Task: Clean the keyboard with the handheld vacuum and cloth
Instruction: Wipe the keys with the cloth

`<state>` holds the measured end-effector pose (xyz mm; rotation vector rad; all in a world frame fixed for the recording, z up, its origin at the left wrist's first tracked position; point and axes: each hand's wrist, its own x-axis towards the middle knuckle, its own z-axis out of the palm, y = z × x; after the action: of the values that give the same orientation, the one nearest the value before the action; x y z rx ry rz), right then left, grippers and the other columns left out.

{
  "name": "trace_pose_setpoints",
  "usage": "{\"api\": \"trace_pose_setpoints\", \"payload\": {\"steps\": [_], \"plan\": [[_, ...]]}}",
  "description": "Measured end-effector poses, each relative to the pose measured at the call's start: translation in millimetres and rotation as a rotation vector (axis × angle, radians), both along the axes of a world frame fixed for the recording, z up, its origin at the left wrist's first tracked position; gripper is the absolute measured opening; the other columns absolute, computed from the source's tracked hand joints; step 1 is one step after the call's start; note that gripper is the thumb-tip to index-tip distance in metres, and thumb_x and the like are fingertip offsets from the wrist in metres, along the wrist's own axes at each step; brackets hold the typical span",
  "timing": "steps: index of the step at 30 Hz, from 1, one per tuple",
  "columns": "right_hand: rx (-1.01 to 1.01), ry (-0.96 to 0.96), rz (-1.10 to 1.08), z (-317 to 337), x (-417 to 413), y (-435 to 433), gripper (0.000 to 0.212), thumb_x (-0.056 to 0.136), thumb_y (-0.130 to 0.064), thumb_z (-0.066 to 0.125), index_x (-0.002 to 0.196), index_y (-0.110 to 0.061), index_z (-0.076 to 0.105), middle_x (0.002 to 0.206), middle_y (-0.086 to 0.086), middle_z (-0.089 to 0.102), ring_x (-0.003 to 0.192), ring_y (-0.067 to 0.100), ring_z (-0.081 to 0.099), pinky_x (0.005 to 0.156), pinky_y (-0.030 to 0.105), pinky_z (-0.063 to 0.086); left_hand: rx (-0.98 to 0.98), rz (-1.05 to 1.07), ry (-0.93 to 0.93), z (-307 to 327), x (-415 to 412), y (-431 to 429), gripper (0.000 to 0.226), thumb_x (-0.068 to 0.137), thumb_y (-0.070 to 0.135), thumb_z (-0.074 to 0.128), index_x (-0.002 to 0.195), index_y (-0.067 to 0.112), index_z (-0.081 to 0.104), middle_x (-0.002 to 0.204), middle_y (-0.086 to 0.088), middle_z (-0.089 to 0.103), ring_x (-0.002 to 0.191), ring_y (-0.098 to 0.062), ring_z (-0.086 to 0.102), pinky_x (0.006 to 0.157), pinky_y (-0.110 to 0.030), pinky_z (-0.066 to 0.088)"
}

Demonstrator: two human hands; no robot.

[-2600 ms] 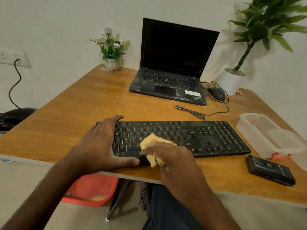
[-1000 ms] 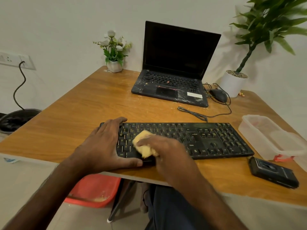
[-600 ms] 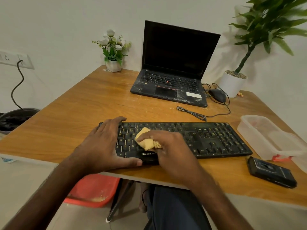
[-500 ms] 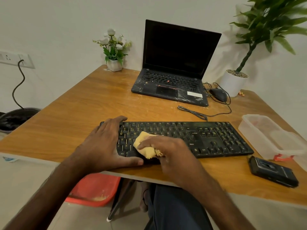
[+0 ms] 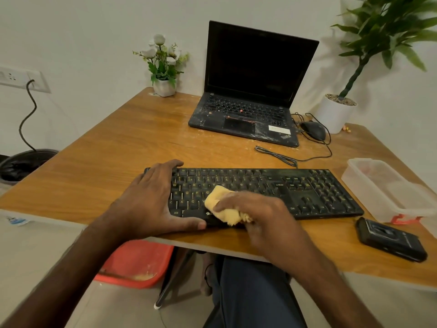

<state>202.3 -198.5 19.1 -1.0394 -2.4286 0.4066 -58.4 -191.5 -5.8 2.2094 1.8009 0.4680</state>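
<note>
On the wooden table (image 5: pixel 118 147) in front of you, the open laptop (image 5: pixel 255 67) stands at the far side with its screen dark and pale smears on its palm rest. To its right, in the far corner, a leafy plant (image 5: pixel 335 114) sits in a white pot. The black keyboard (image 5: pixel 307 192) lies near the front edge, running left to right, with its near edge just back from the table's edge. A clear plastic container (image 5: pixel 383 185) sits just off the keyboard's right end. Under the table on your left a red bin (image 5: pixel 134 263) rests on the floor. Your left hand (image 5: pixel 151 200) lies flat over the keyboard's left end, its fingers straight and reaching to the far edge, its thumb stretched along the near edge. Your right hand (image 5: pixel 262 209) is over the middle of the keyboard's near rows, its fingers curled round the cloth. The flat black vacuum (image 5: pixel 390 240) lies on the table near the front right, just in front of the container and apart from both hands. A small white pot of flowers (image 5: pixel 163 65) stands left of the laptop by the wall. A black mouse (image 5: pixel 313 130) sits between the laptop and the plant, its cable looping toward the keyboard. The yellow cloth (image 5: pixel 222 207) is bunched under your right fingertips and pressed onto the keys beside the space bar, close to your left thumb.
</note>
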Motion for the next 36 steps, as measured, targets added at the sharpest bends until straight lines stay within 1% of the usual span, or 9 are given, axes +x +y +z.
{"api": "trace_pose_setpoints", "payload": {"steps": [3, 6, 8, 10, 14, 17, 26, 31, 36], "plan": [[0.041, 0.087, -0.201, 4.6, 8.7, 27.6, 0.056, 0.086, 0.011, 0.058, 0.123, -0.030, 0.066, 0.131, -0.013, 0.060, 0.117, -0.009, 0.046, 0.100, 0.009, 0.042, 0.011, -0.022, -0.036, -0.3, -0.7, -0.1, 0.140, 0.044, 0.104, 0.053, 0.154, 0.030, 0.009, 0.152, 0.005, 0.032, 0.138, -0.011, 0.034, 0.119, -0.039, 0.031], [0.004, 0.150, -0.293, 5.8, 3.3, 38.4, 0.054, 0.088, 0.013, 0.057, 0.123, -0.028, 0.066, 0.125, -0.009, 0.065, 0.109, -0.001, 0.056, 0.093, 0.024, 0.054, -0.080, -0.073, -0.286, -0.4, -17.4, -4.7, 0.139, 0.042, 0.088, 0.077, 0.152, 0.042, 0.005, 0.149, 0.013, 0.031, 0.131, 0.005, 0.039, 0.109, -0.021, 0.035], [0.015, 0.121, -0.313, 1.8, -8.2, 32.0, 0.054, 0.089, 0.010, 0.057, 0.125, -0.029, 0.065, 0.125, -0.010, 0.065, 0.105, -0.005, 0.053, 0.094, 0.011, 0.047, -0.149, -0.087, -0.387, 0.1, -29.9, -8.9, 0.144, 0.039, 0.077, 0.086, 0.151, 0.049, 0.000, 0.147, 0.017, 0.030, 0.127, 0.015, 0.037, 0.101, -0.014, 0.036], [0.040, 0.131, -0.296, -3.1, -24.1, 22.7, 0.053, 0.089, 0.008, 0.055, 0.128, -0.027, 0.064, 0.128, -0.010, 0.063, 0.109, -0.008, 0.050, 0.095, 0.000, 0.036, -0.147, -0.080, -0.372, -1.4, -34.9, -9.3, 0.145, 0.040, 0.075, 0.088, 0.152, 0.049, 0.000, 0.147, 0.018, 0.028, 0.127, 0.013, 0.036, 0.102, -0.016, 0.037], [0.044, 0.104, -0.130, -7.0, -58.7, -0.5, 0.051, 0.088, 0.007, 0.058, 0.128, -0.023, 0.064, 0.131, -0.003, 0.064, 0.122, 0.008, 0.056, 0.105, 0.022, 0.044, -0.096, -0.035, -0.351, -7.4, -32.6, -9.2, 0.141, 0.040, 0.079, 0.086, 0.151, 0.050, 0.004, 0.149, 0.015, 0.028, 0.131, -0.004, 0.038, 0.108, -0.029, 0.040], [0.095, 0.006, 0.018, -11.4, -59.2, -12.2, 0.051, 0.081, 0.011, 0.060, 0.124, -0.016, 0.066, 0.127, 0.005, 0.066, 0.124, 0.019, 0.058, 0.106, 0.032, 0.045, -0.090, -0.029, -0.354, -7.7, -34.0, -9.7, 0.140, 0.040, 0.080, 0.085, 0.151, 0.049, 0.006, 0.146, 0.017, 0.029, 0.128, 0.001, 0.039, 0.103, -0.024, 0.039], [0.071, 0.078, -0.281, 2.9, -11.1, 16.8, 0.055, 0.083, 0.015, 0.058, 0.120, -0.025, 0.068, 0.130, -0.005, 0.064, 0.120, -0.002, 0.048, 0.111, 0.026, 0.040, -0.083, -0.039, -0.368, -7.0, -31.9, -11.1, 0.136, 0.041, 0.081, 0.081, 0.151, 0.046, 0.008, 0.143, 0.020, 0.029, 0.121, 0.019, 0.034, 0.099, -0.018, 0.037], [0.188, -0.036, -0.073, -13.0, -29.9, -13.6, 0.048, 0.079, 0.004, 0.055, 0.119, -0.018, 0.069, 0.125, 0.005, 0.068, 0.121, 0.019, 0.060, 0.105, 0.038, 0.044, -0.088, -0.033, -0.349, -8.7, -32.6, -10.7, 0.135, 0.042, 0.083, 0.080, 0.150, 0.047, 0.008, 0.144, 0.018, 0.031, 0.123, 0.008, 0.040, 0.102, -0.022, 0.039], [0.115, 0.010, -0.360, 3.5, -8.3, 26.3, 0.050, 0.089, 0.007, 0.050, 0.126, -0.024, 0.064, 0.131, -0.002, 0.062, 0.115, 0.009, 0.057, 0.103, 0.029, 0.047, -0.062, -0.070, -0.315, -9.4, -31.0, -9.6, 0.133, 0.046, 0.082, 0.078, 0.152, 0.041, 0.009, 0.145, 0.016, 0.031, 0.129, 0.003, 0.037, 0.110, -0.027, 0.038]]}}
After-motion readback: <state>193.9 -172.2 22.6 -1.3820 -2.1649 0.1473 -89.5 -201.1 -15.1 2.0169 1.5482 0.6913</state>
